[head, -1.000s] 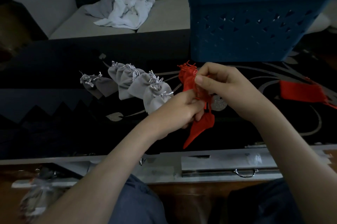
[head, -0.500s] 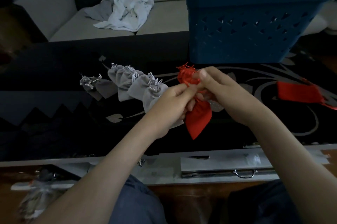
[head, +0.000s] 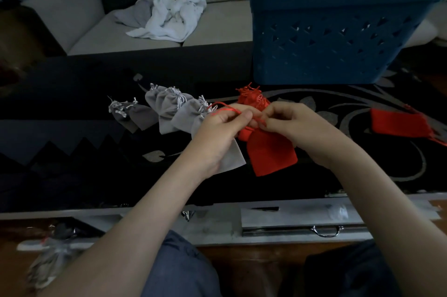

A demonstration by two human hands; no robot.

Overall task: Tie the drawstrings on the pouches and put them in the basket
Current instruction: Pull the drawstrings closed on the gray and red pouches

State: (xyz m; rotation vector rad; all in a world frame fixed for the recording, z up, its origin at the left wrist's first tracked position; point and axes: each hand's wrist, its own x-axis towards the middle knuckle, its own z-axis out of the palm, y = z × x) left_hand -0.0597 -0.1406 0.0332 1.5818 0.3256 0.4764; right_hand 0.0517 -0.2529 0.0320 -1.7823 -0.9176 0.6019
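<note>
A: While both hands work at the cord, where is the pouch itself?

B: Between them, in front of the basket, its body hanging below the fingers. Whether its bottom rests on the table cannot be told.

A: And the hands?

B: The left hand pinches a loop of cord between thumb and forefinger. The right hand, fingers curled, pinches the other strand close to the gathered neck.

A: What would make the knot a good one?

B: Probably keeping the neck bunched tight while the loop is drawn through, and pulling both strands evenly outward. The cord is thin and could slip.

A: What else is there?

B: The grey pouches lie in a row to the left, and a flat pouch to the right.
</note>
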